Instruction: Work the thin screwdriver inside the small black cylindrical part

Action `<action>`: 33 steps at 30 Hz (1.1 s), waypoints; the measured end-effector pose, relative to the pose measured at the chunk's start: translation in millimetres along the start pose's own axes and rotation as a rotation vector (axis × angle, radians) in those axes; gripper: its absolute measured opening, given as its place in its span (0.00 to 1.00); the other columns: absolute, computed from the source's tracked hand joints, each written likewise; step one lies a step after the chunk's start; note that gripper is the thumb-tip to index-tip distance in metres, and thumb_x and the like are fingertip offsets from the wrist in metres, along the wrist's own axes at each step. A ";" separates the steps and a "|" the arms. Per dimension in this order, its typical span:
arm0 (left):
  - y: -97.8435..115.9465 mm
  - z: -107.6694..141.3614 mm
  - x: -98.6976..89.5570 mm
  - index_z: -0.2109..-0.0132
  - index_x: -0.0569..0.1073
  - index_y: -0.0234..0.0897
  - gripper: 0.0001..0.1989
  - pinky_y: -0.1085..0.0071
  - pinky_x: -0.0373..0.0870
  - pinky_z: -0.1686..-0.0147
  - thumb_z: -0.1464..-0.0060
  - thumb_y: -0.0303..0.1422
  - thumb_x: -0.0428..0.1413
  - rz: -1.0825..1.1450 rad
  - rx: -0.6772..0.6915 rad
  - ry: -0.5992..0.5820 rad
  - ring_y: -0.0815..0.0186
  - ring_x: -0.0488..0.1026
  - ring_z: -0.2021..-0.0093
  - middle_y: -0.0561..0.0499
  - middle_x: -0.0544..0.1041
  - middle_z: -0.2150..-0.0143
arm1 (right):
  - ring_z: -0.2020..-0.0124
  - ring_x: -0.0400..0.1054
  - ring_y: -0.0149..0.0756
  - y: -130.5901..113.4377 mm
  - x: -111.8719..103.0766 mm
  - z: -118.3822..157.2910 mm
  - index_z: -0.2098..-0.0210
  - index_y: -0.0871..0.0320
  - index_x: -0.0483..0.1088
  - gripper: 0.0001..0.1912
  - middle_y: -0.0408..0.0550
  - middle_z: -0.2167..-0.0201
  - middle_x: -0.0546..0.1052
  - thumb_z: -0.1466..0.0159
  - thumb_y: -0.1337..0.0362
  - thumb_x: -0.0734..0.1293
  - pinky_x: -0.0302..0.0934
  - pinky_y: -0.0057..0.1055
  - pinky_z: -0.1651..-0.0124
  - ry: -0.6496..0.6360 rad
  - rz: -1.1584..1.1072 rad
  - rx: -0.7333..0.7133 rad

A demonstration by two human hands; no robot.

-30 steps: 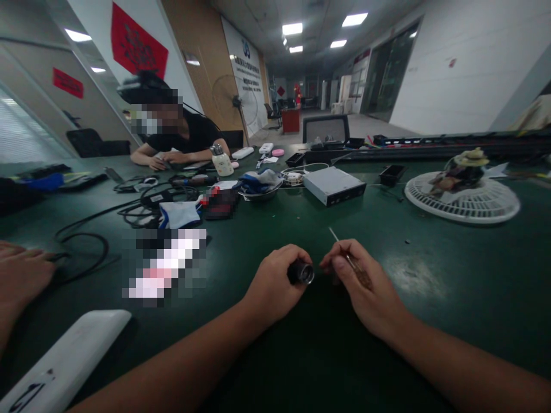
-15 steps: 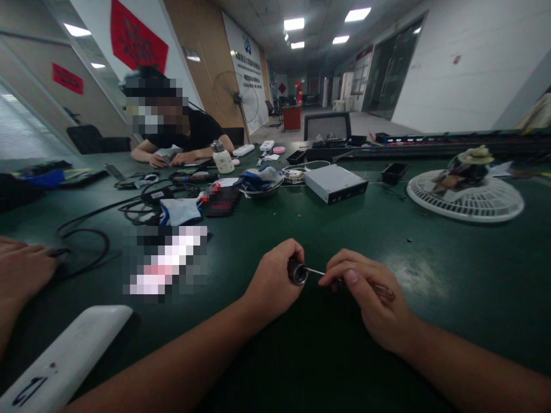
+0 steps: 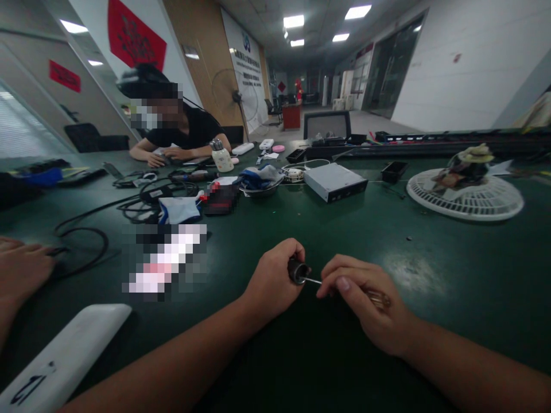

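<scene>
My left hand (image 3: 275, 281) is closed round a dark hollow cylinder (image 3: 298, 272), its open end turned to the right. A screwdriver (image 3: 379, 298) with an amber, see-through handle lies in my right hand (image 3: 365, 301), which is closed on it. The thin metal shaft points left, and its tip meets the lower part of the cylinder's opening; how far in it reaches I cannot tell. My fingers hide most of the cylinder's body and part of the handle.
Beyond my hands lie a grey disc drive (image 3: 336, 182), a bowl with cloth (image 3: 260, 180) and a white fan grille (image 3: 465, 198). A white case (image 3: 69, 355) is at the near left. Another person's hand (image 3: 23, 269) rests at the left edge; a person (image 3: 185, 126) sits across the green table.
The screwdriver's shaft has shifted from the upper right of the cylinder's opening to its lower part. My right hand has moved slightly left and down; my left hand stays put.
</scene>
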State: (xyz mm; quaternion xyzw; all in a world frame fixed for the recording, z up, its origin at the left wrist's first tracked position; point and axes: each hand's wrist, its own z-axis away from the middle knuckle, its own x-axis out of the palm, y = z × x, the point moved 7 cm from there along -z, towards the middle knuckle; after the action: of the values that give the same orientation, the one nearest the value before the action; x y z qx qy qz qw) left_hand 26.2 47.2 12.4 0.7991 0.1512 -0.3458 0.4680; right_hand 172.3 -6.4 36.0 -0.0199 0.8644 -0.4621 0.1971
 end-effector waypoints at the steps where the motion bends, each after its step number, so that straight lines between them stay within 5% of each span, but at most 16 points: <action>1: 0.3 0.0 0.0 0.65 0.66 0.38 0.07 0.71 0.62 0.70 0.48 0.25 0.57 0.000 0.002 -0.001 0.68 0.69 0.69 0.54 0.72 0.68 | 0.68 0.70 0.35 0.6 -0.2 -0.2 0.66 0.55 0.78 0.17 0.46 0.69 0.75 0.28 0.65 0.58 0.61 0.33 0.65 0.008 0.015 0.009; 5: 0.9 -0.1 0.3 0.65 0.66 0.38 0.08 0.71 0.62 0.70 0.49 0.24 0.57 -0.012 0.007 -0.008 0.67 0.69 0.68 0.54 0.72 0.67 | 0.70 0.68 0.33 4.4 -7.5 0.8 0.70 0.56 0.76 0.19 0.45 0.71 0.74 0.27 0.65 0.58 0.61 0.32 0.67 0.121 0.067 0.051; 10: 1.5 0.0 0.1 0.65 0.66 0.38 0.07 0.71 0.62 0.70 0.48 0.25 0.58 -0.012 0.013 0.001 0.68 0.69 0.69 0.54 0.72 0.68 | 0.68 0.69 0.34 2.4 0.9 0.9 0.67 0.56 0.77 0.16 0.46 0.68 0.74 0.28 0.65 0.59 0.61 0.32 0.66 0.000 0.050 0.020; 15: 0.9 -0.2 0.2 0.65 0.67 0.38 0.08 0.72 0.62 0.69 0.50 0.23 0.58 -0.019 0.018 0.014 0.68 0.69 0.69 0.55 0.72 0.68 | 0.72 0.66 0.33 5.5 -7.5 1.0 0.72 0.56 0.74 0.19 0.45 0.72 0.73 0.28 0.65 0.58 0.59 0.32 0.69 0.130 0.112 0.061; 21: -2.2 -0.1 -0.6 0.65 0.67 0.38 0.08 0.72 0.61 0.70 0.50 0.24 0.59 -0.015 -0.014 0.036 0.68 0.70 0.70 0.55 0.72 0.69 | 0.70 0.68 0.32 4.1 1.7 -0.2 0.69 0.57 0.74 0.17 0.45 0.70 0.73 0.28 0.66 0.58 0.59 0.31 0.68 -0.010 0.049 0.036; 25: -0.8 0.1 -0.4 0.65 0.68 0.38 0.08 0.72 0.63 0.69 0.50 0.24 0.59 -0.014 -0.001 0.033 0.68 0.71 0.69 0.55 0.73 0.68 | 0.73 0.66 0.31 7.1 -6.6 1.1 0.72 0.58 0.72 0.18 0.44 0.73 0.71 0.27 0.65 0.58 0.58 0.31 0.69 0.119 0.090 0.067; 30: -2.0 0.3 -1.0 0.65 0.68 0.38 0.08 0.72 0.62 0.71 0.50 0.25 0.60 -0.006 -0.027 0.036 0.68 0.70 0.70 0.56 0.73 0.70 | 0.70 0.68 0.32 3.8 1.7 -0.2 0.69 0.58 0.74 0.17 0.45 0.71 0.74 0.28 0.65 0.58 0.59 0.30 0.67 -0.004 0.055 0.034; 33: -2.3 0.5 -0.2 0.64 0.68 0.38 0.08 0.72 0.62 0.71 0.50 0.24 0.60 -0.006 -0.020 0.031 0.68 0.71 0.70 0.56 0.73 0.69 | 0.72 0.67 0.31 5.6 -3.9 0.4 0.72 0.58 0.73 0.18 0.44 0.73 0.72 0.28 0.65 0.59 0.58 0.30 0.68 0.076 0.101 0.055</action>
State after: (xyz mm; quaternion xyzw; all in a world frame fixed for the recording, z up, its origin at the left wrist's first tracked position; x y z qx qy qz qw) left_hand 24.5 48.0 10.8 0.7991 0.1644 -0.3334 0.4725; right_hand 176.8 -2.6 32.6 0.0467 0.8580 -0.4757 0.1878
